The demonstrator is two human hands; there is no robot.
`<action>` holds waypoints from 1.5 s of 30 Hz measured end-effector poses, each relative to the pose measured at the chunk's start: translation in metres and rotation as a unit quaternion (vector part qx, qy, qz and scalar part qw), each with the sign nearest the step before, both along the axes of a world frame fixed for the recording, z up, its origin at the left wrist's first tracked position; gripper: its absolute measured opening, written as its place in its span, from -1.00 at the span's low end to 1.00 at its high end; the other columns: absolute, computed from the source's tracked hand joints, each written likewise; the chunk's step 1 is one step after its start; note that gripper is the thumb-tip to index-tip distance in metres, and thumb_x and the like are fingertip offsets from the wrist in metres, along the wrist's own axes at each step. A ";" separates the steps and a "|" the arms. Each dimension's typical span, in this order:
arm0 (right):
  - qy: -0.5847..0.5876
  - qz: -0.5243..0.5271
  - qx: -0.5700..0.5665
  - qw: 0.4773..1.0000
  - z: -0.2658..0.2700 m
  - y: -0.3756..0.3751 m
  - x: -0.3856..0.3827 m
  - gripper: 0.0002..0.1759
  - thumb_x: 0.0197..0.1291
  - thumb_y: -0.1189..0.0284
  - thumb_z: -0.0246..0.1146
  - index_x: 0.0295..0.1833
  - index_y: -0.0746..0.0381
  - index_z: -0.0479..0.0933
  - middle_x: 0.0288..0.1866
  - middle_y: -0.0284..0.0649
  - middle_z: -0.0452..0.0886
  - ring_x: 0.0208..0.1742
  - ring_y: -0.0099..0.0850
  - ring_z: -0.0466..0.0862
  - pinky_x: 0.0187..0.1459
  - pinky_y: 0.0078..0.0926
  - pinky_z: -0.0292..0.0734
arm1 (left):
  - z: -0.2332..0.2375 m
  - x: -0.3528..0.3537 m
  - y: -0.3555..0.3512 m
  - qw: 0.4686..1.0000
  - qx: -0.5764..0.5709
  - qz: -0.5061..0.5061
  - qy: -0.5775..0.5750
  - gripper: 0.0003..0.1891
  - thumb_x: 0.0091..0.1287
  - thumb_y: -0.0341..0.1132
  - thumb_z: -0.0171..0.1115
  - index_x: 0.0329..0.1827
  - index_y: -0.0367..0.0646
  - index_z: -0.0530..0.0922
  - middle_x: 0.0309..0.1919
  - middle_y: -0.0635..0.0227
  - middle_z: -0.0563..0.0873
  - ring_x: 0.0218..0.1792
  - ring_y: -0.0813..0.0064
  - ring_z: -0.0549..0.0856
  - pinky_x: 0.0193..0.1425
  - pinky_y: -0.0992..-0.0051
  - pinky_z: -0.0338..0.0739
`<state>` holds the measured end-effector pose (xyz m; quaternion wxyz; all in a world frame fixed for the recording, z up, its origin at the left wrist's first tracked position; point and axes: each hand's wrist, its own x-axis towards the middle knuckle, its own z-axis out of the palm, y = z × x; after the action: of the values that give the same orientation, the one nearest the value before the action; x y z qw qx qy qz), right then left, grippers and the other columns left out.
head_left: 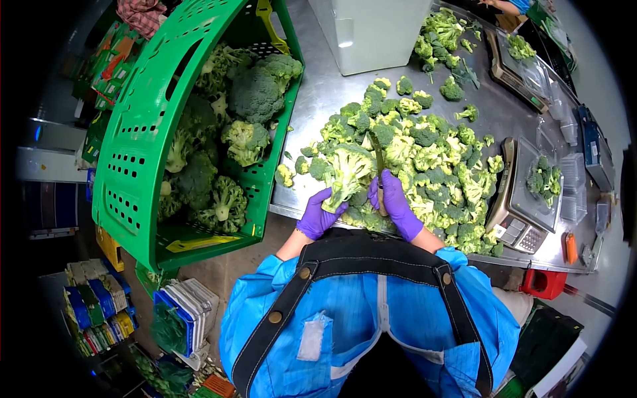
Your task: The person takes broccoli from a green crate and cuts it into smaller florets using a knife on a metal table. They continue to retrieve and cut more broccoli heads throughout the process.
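My left hand, in a purple glove, is closed on the stem of a large head of broccoli. A knife with a curved dark blade is gripped by its handle in my right hand, also purple-gloved. Its blade points away from me and lies right along the broccoli's right side. Around and beyond both hands spreads a pile of cut broccoli florets on the steel table.
At the left stands a green crate holding whole broccoli heads. A pale bin sits at the back. To the right are two scales bearing broccoli, clear plastic trays and an orange-handled item. Another person's arm shows at top right.
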<state>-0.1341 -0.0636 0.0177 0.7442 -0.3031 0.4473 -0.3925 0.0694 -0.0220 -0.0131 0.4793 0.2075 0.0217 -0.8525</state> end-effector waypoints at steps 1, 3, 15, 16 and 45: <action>0.000 0.000 0.000 1.000 0.001 0.000 -0.004 -0.43 0.28 0.03 0.03 -0.57 0.32 0.45 -0.65 -0.27 0.48 -0.65 -0.54 0.48 -0.55 -0.56 0.36 | 0.000 0.001 -0.001 1.000 0.000 0.000 0.000 -0.63 0.33 -0.34 -0.04 0.15 -0.34 0.34 0.02 0.13 0.53 -0.11 0.34 0.56 -0.11 0.48 0.55; 0.217 0.108 -0.209 0.947 0.009 0.000 -0.011 -0.42 0.23 0.00 0.06 -0.56 0.32 0.44 -0.66 -0.25 0.47 -0.64 -0.46 0.50 -0.53 -0.47 0.37 | 0.011 0.000 -0.005 0.998 -0.016 0.032 0.057 -0.54 0.31 -0.27 -0.04 0.23 -0.32 0.27 0.08 0.04 0.49 -0.31 0.41 0.50 -0.33 0.56 0.45; 0.484 0.190 -0.361 0.774 0.021 0.000 0.003 -0.43 0.20 -0.05 0.03 -0.56 0.22 0.53 -0.63 -0.06 0.50 -0.51 -0.07 0.55 -0.46 -0.20 0.41 | 0.017 0.008 0.006 0.765 -0.368 -0.121 -0.515 -0.53 0.32 -0.28 -0.08 0.28 -0.25 0.24 0.13 -0.03 0.45 -0.10 0.17 0.63 -0.19 0.61 0.54; 0.506 0.203 -0.356 0.759 0.020 0.000 0.004 -0.41 0.20 -0.07 0.01 -0.56 0.21 0.54 -0.63 -0.06 0.51 -0.51 -0.06 0.55 -0.45 -0.20 0.41 | 0.020 0.010 0.008 0.799 -0.304 -0.146 -0.497 -0.51 0.26 -0.31 0.03 0.26 -0.25 0.27 0.12 0.02 0.47 -0.03 0.16 0.59 0.01 0.48 0.53; 0.474 0.202 -0.376 0.770 0.020 0.005 -0.014 -0.52 0.17 -0.01 0.10 -0.46 0.22 0.49 -0.65 -0.08 0.47 -0.51 -0.06 0.54 -0.44 -0.18 0.41 | 0.041 0.010 -0.019 0.446 -0.406 0.041 -0.796 -0.46 -0.11 -0.35 0.38 -0.02 -0.23 0.39 0.07 0.08 0.44 0.01 0.06 0.53 0.03 0.36 0.47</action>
<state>-0.1481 -0.0590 0.0379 0.3264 -0.7897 0.4886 -0.1763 0.0797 -0.0407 0.0279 0.3504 0.5761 -0.7097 -0.2043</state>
